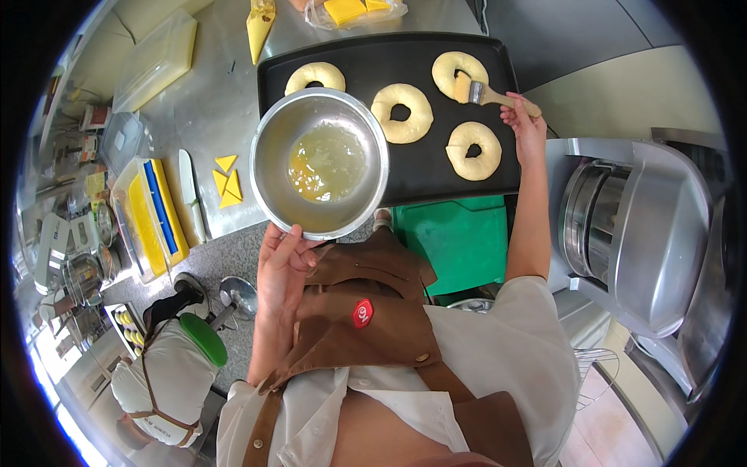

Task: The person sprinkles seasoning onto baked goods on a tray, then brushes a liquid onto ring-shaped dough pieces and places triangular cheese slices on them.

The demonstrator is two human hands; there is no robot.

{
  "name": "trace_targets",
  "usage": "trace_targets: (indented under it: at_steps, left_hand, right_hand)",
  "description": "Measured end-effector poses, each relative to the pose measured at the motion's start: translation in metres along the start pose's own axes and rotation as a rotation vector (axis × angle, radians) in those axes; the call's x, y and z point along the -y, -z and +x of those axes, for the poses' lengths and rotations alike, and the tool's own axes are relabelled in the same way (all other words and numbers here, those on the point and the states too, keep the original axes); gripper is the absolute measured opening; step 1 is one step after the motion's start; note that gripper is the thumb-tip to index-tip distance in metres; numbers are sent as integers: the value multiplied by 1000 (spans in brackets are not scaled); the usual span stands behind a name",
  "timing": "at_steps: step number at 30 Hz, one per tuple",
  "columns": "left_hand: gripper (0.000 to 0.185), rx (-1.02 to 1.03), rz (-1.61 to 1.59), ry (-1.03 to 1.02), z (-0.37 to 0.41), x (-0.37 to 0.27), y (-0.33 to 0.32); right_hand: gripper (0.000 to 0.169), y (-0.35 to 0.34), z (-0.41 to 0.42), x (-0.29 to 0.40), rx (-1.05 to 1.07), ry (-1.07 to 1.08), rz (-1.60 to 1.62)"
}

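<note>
My left hand point(286, 257) grips the near rim of a steel mixing bowl point(265, 175), which holds beaten egg point(327, 163) with yellow yolk streaks. My right hand point(525, 119) holds a flat pastry brush point(493, 98) by its wooden handle. The bristles rest on the top-right dough ring point(452, 61). Three more pale dough rings lie on the black baking tray point(362, 58): one in the middle point(417, 128), one at the lower right point(484, 166), and one at the upper left point(303, 73), partly hidden by the bowl.
Yellow cheese triangles point(230, 190), a knife point(188, 175), and a cheese container point(152, 216) lie left. A piping bag point(259, 29) lies beyond the tray. A green lid point(455, 245) is below it; a large steel mixer point(653, 233) stands right. Another person point(169, 385) works at lower left.
</note>
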State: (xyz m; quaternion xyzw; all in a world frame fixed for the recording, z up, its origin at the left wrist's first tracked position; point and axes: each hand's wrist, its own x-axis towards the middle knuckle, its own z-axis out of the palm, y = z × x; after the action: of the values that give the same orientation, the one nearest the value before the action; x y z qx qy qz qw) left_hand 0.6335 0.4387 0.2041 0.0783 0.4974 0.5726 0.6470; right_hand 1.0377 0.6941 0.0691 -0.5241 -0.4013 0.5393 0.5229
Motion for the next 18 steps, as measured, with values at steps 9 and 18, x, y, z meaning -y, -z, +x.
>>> trace_targets:
  at_steps: [9, 18]
  left_hand:
    - [17, 10, 4, 3, 0, 0, -2]
    - [18, 6, 27, 1, -1, 2, -7]
  right_hand:
    - [27, 50, -1, 2, -70, 60, -8]
    - [25, -25, 37, 11, 65, 201, -144]
